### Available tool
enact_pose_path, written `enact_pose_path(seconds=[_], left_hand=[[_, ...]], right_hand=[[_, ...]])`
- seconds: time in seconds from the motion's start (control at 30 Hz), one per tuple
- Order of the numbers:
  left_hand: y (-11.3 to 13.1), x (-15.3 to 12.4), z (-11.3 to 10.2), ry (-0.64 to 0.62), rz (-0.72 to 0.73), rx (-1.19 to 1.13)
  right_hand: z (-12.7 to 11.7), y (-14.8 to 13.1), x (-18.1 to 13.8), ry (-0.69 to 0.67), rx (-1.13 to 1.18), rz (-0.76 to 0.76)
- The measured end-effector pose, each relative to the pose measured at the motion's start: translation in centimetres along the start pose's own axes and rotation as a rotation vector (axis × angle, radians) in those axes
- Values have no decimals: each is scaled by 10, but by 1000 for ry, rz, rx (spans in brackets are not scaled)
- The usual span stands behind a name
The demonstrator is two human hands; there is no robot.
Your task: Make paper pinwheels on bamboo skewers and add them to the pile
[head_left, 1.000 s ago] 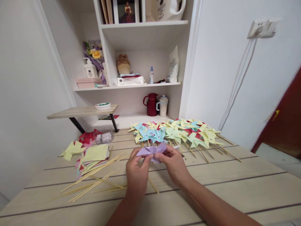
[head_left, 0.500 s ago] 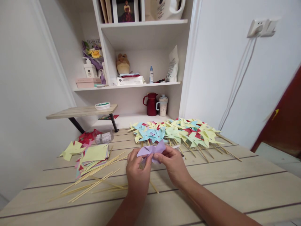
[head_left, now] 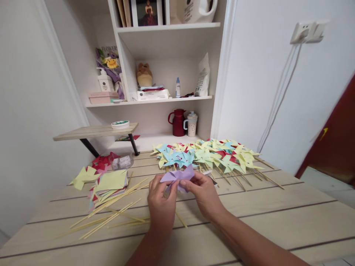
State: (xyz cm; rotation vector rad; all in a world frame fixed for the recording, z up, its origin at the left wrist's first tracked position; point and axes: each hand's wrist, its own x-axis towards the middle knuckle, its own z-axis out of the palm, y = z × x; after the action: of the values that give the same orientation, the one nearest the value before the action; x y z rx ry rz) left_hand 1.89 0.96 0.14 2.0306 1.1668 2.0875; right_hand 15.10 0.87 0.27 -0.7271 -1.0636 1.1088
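Observation:
Both my hands hold a folded purple paper pinwheel (head_left: 179, 174) just above the wooden table (head_left: 249, 214). My left hand (head_left: 161, 202) pinches its left side with closed fingers, and my right hand (head_left: 203, 195) pinches its right side. A thin wooden stick (head_left: 181, 219) runs down from the paper between my hands. Just beyond my hands lies a wide heap of finished pinwheels (head_left: 208, 155) in yellow, blue, green and red, on sticks.
A stack of coloured paper squares (head_left: 109, 183) and several loose wooden sticks (head_left: 111, 214) lie at the left. A small clear box (head_left: 122, 161) sits behind them. White shelves (head_left: 166, 99) with a red jug (head_left: 177, 122) and a small raised wooden shelf (head_left: 94, 132) stand at the back.
My hands and the purple pinwheel have barely shifted; the fingers have worked slightly closer together on the paper.

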Motion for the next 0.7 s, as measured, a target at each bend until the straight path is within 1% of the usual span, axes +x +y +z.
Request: enact_pose_path(seconds=[0.23,0.43,0.5,0.57,0.7], left_hand=[[6,4,0,-46,-179,-183],[7,3,2,-90,-319,-278],[7,2,3,-95,-337,-291],[6,2,3,-84,-322,-300],[6,2,3,-85,-289,-291]], right_hand=[[-2,2,1,27,-17,-4],[-4,6,2,23,6,-17],[-6,8,2,45,15,-17],[-7,10,3,65,24,-13],[-6,8,2,54,15,-7]])
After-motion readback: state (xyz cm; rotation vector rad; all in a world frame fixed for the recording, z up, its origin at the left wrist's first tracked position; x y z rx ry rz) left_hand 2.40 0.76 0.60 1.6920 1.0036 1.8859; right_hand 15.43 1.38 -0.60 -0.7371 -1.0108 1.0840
